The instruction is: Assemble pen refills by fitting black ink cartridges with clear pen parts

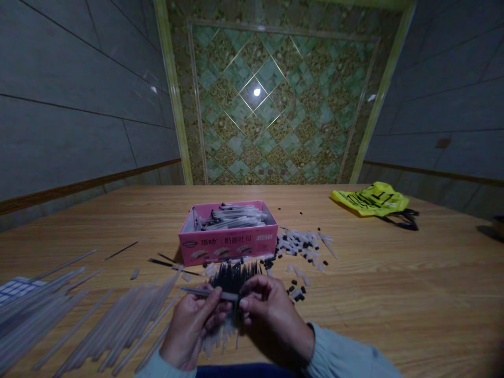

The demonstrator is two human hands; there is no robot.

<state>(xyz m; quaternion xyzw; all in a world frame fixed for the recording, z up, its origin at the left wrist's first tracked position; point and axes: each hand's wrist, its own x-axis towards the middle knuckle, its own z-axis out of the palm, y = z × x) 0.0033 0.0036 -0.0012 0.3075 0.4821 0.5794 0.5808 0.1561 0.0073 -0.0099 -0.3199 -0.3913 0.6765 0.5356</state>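
My left hand is closed around a thin translucent tube, held nearly level, its far end pointing left. At the tube's right end, the thumb and forefinger of my right hand pinch together over a small dark piece that is mostly hidden. Under and behind both hands lies a bunch of thin black sticks with pale lower ends. Just beyond stands a pink box, filled with pale tubes with dark tips.
Rows of long translucent tubes lie at the left, near a white-and-blue checked item. Short white tube pieces and black caps are scattered right of the box. A yellow bag with black handles rests at the back right of the wooden table.
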